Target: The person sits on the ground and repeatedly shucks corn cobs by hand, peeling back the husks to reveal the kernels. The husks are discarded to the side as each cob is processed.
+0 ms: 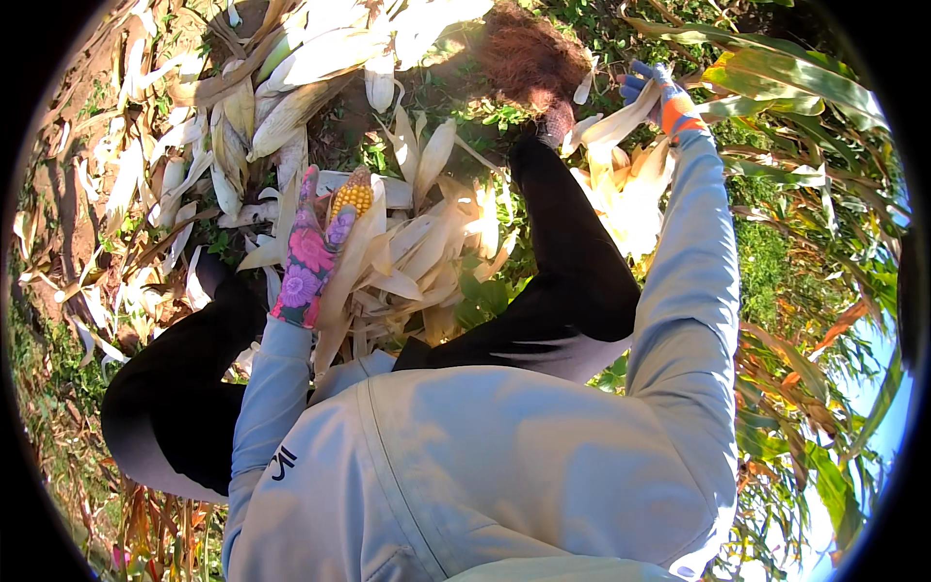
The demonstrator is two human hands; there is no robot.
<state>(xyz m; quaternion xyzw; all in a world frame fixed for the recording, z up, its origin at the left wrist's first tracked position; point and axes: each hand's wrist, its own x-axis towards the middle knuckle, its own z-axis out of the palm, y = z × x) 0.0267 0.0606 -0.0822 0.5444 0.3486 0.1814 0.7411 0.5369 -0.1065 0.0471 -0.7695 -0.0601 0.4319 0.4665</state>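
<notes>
Yellow corn cob [352, 197] in left hand [308, 257] | right hand [659, 97] seemingly gripping husks [621, 184]

I can't see most of the corn cob [351, 197]; husks [407, 257] wrap it mid-frame. My right hand [659, 97], upper right, grips leaves that hide its fingers.

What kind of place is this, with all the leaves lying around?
Most likely a corn field at picking time. The left hand holds a yellow corn cob, dry husks cover the ground, and tall corn plants stand near the right hand.
</notes>
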